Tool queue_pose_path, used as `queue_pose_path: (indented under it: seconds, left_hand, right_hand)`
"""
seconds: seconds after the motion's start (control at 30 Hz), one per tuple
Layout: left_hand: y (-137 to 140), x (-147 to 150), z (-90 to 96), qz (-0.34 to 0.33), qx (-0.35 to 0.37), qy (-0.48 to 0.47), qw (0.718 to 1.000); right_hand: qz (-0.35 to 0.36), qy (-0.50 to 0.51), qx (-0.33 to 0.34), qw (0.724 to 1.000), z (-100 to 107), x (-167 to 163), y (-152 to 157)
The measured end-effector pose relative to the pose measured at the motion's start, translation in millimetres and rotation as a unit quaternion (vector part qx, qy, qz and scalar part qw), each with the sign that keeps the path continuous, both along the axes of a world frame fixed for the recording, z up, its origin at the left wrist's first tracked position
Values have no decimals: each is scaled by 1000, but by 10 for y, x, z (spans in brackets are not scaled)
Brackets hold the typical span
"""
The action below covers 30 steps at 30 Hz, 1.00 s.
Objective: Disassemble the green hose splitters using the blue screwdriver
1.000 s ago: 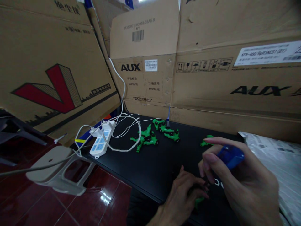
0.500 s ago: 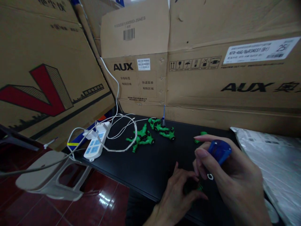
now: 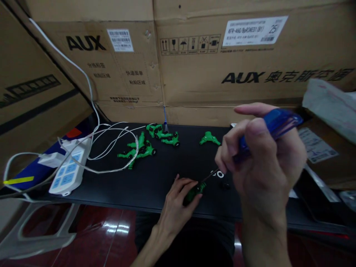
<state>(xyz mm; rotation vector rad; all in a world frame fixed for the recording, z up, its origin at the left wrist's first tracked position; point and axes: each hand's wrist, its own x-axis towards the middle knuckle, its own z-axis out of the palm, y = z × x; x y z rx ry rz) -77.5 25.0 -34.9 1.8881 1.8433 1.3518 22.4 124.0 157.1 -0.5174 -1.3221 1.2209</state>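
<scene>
My left hand (image 3: 176,200) is closed around a green Y-shaped hose connector (image 3: 195,191) near the table's front edge, its fingers covering much of it. My right hand (image 3: 267,163) grips a screwdriver (image 3: 282,124) by its translucent blue handle. The thin shaft slants down left, and its tip is at or very near the connector; contact is hard to tell. White rings (image 3: 220,174) and a small black part (image 3: 224,186) lie between the hands. Farther back sits a single green connector (image 3: 209,138). Several green connectors with black fittings (image 3: 140,149) are grouped to the left.
A white power strip (image 3: 69,170) with plugs and looped white cables (image 3: 111,171) occupies the table's left side. Large cardboard boxes (image 3: 191,81) wall off the back. At right are a carton (image 3: 319,148) and plastic wrapping (image 3: 328,107). A stool (image 3: 47,237) stands left.
The camera view has turned right. The screwdriver's shaft now shows, pointing at the connector in my left hand. My right hand is raised behind the handle, and the white rings have come into clear view.
</scene>
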Motion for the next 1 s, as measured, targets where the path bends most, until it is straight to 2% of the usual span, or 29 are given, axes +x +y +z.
queue_pose_path:
  seconds: [0.1,0.17,0.27,0.37,0.47,0.63,0.87,1.0]
  left_hand:
    - [22,-17,41,-4,8,-1,1000]
    - [29,-24,51,-4,13,-3,1000]
    - [34,-26,51,-5,21,-3,1000]
    - [39,-22,47,0,35,2,999]
    - [50,-22,46,10,44,6,999]
    - [76,-6,76,21,54,18,998]
    - [74,14,87,31,53,-9,998]
    - [-1,9,67,-15,50,-29,998]
  right_hand:
    - [-34,-23,-19,999,-7,162,-1]
    - [-32,-53,-54,997,-146,289,11]
    - [-42,-151,-144,977,-522,466,19]
    - [-7,-307,-204,930,-952,577,-29]
    - [21,-349,-196,916,-1279,598,-138]
    - [36,-371,-177,911,-1579,537,-313]
    - [-30,-388,-137,911,-2060,608,-313]
    - [-105,-420,-58,900,-2221,596,-347]
